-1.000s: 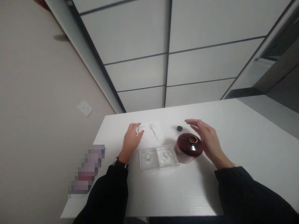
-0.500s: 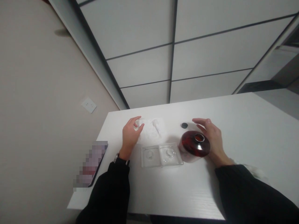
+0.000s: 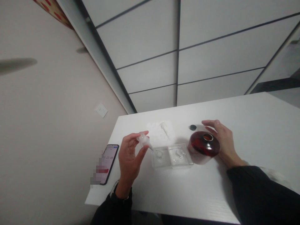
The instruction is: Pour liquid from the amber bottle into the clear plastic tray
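Note:
My left hand pinches a small translucent funnel between thumb and fingers, its narrow tip pointing down to the right, above the near-left part of the clear tray. That clear two-compartment tray has small clear round forms in both halves. To its right stands a dark red-brown glass bottle with its round mouth uncovered. My right hand is open beside the bottle's right side, fingers apart and curved; whether it touches the glass I cannot tell. A small round black cap lies behind the bottle.
On the white table, a white tissue bears a slim whitish piece too blurred to name. A phone lies at the left edge. Pale crumpled material shows past my right sleeve. A wall and white panels stand behind.
My left hand has moved from the tissue toward me with the funnel in its fingers. The right hand stays beside the bottle. The whole view has shifted slightly.

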Action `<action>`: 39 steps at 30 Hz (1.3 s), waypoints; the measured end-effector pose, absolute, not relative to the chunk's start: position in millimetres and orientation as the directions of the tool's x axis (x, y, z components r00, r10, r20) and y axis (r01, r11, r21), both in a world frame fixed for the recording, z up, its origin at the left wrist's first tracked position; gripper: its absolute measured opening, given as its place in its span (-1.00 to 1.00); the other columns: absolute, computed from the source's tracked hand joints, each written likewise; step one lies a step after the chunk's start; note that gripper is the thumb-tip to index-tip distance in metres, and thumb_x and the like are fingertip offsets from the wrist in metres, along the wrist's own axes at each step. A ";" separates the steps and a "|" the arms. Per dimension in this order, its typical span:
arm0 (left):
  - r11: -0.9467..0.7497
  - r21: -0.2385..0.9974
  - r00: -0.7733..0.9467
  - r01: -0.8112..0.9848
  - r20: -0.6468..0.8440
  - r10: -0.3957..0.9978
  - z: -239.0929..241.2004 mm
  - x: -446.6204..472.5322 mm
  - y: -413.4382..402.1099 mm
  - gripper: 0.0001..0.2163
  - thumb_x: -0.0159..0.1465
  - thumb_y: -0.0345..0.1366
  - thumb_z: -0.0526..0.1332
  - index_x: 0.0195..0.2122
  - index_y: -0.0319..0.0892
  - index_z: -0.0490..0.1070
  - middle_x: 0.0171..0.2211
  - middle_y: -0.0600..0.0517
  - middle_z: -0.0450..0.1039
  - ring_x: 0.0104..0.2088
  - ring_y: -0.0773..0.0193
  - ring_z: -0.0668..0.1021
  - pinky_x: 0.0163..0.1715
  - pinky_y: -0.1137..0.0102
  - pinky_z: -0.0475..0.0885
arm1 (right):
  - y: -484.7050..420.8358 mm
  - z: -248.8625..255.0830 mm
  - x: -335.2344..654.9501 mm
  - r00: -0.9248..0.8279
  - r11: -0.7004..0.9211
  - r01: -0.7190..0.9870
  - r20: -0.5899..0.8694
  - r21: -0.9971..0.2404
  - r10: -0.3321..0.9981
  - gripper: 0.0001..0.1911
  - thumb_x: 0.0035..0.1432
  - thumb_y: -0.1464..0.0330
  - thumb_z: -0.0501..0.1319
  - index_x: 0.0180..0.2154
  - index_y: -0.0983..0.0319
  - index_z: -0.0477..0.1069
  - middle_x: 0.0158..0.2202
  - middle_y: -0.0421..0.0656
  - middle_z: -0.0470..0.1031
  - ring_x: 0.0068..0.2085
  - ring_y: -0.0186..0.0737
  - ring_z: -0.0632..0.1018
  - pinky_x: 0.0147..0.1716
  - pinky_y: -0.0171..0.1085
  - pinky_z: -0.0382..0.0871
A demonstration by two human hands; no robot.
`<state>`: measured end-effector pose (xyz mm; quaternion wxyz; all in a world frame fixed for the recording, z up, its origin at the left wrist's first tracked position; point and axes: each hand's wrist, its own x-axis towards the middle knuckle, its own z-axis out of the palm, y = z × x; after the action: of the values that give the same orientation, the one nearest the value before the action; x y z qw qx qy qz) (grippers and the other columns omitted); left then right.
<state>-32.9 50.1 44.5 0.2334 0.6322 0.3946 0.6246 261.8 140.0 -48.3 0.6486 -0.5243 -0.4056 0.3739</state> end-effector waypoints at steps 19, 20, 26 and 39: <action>-0.393 0.833 0.216 0.389 0.332 0.918 4.7 -35.4 41.9 -0.78 0.39 -0.28 0.36 0.04 -0.07 0.52 -0.04 -0.06 0.64 0.01 0.08 0.65 0.09 0.16 0.53 | 136.4 -43.5 263.6 0.304 0.151 0.009 0.146 -0.989 0.941 -0.35 0.19 -0.30 0.21 -0.28 0.15 0.62 -0.10 -0.02 0.66 0.01 0.09 0.61 0.17 0.13 0.44; -0.395 0.834 0.215 0.386 0.335 0.917 3.1 -34.7 42.9 -0.80 0.39 -0.28 0.35 0.03 -0.07 0.52 -0.04 -0.05 0.63 0.01 0.08 0.64 0.09 0.17 0.53 | 136.6 -43.4 263.7 0.301 0.148 0.012 0.144 -0.989 0.943 -0.34 0.18 -0.30 0.21 -0.28 0.15 0.62 -0.10 -0.02 0.66 -0.01 0.08 0.62 0.15 0.12 0.46; -0.419 0.827 0.223 0.375 0.358 0.907 -6.8 -33.5 40.9 -0.58 0.41 -0.33 0.30 0.27 0.02 0.35 0.04 -0.05 0.52 0.12 0.08 0.56 0.24 0.07 0.41 | 136.3 -41.6 264.1 0.287 0.134 0.019 0.134 -0.991 0.948 -0.32 0.15 -0.33 0.22 -0.29 0.14 0.63 -0.10 -0.03 0.66 -0.08 0.04 0.62 0.10 0.08 0.50; -0.368 0.885 0.251 0.284 0.302 0.920 -11.8 -32.4 40.4 -0.07 0.38 -0.07 0.39 0.55 0.28 -0.30 0.15 -0.03 0.45 0.18 0.05 0.51 0.34 -0.01 0.28 | 135.2 -39.6 265.7 0.289 0.111 0.079 0.129 -0.991 0.948 -0.39 0.15 -0.30 0.24 -0.31 0.08 0.64 -0.18 -0.06 0.65 -0.12 0.05 0.61 0.03 0.06 0.54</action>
<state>-32.4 40.4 -11.8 0.3638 0.7024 0.4286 0.4366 265.7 135.2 -39.6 0.5826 -0.5525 -0.4649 0.3730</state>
